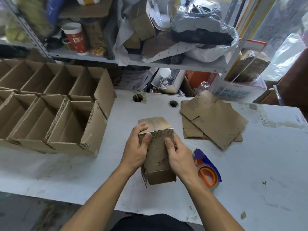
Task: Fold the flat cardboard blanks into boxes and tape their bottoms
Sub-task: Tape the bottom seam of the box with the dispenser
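A small brown cardboard box stands upside down on the white table, its bottom flaps folded shut on top with a centre seam showing. My left hand grips its left side, fingers over the top flaps, thumb on the near face. My right hand grips the right side, thumb pressed on the near face. A tape dispenser, orange with a blue guard and a clear tape roll, lies just right of my right wrist. A pile of flat cardboard blanks lies at the right rear of the table.
Several folded open boxes stand in rows on the table's left side. Two round cable holes sit at the table's rear. A cluttered metal shelf with bags, a red cup and cardboard rises behind the table.
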